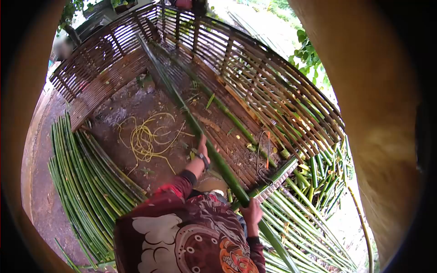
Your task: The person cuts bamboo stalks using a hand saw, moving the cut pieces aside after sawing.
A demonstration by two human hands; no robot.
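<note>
A long green bamboo pole [224,169] runs diagonally from the lower right to the slatted frame at the top. My left hand [201,152], with a dark band on the wrist, is closed around its middle. Lower down, my right hand [251,213] grips the same pole beside my hip. Beneath it, another green bamboo pole [223,108] lies along the slatted bamboo floor [223,136]. A saw-like tool with an orange handle [268,135] rests near the floor's right end, close to a crosswise bamboo piece [277,175].
Slatted bamboo panels [255,68] stand along the back and right. Tangled yellow rope [144,139] lies on the dirt ground. Bundled green bamboo poles [82,182] stretch along the left, and more cut poles [305,227] lie at lower right. A blurred person [63,48] is at upper left.
</note>
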